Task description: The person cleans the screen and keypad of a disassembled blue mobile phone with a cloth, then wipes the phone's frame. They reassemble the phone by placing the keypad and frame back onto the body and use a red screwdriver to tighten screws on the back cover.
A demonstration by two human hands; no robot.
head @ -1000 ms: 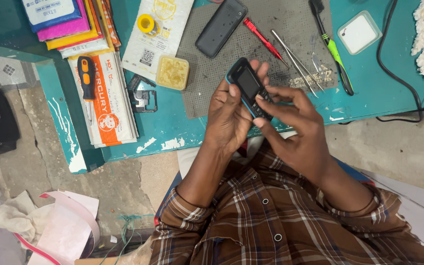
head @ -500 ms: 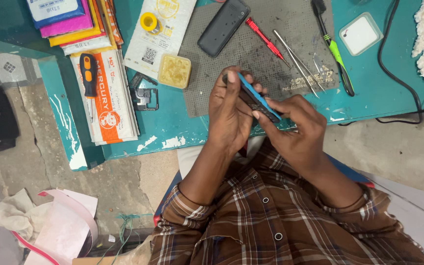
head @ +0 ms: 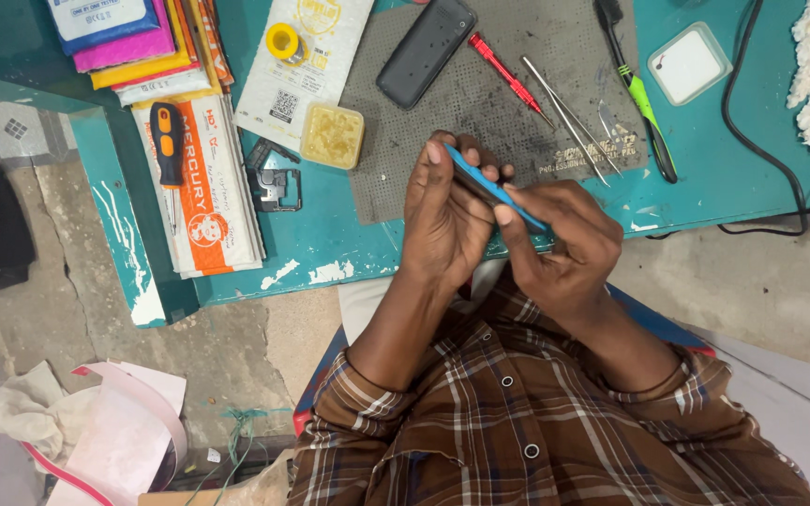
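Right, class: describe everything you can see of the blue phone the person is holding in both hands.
The phone is slim with a bright blue edge, and looks like plastic. It is turned edge-on to the camera, so only its thin side shows as a slanted strip; screen and back are hidden. It is held above the near edge of the grey work mat. The left hand wraps it from the left, fingers curled over the top, and the right hand pinches its lower end.
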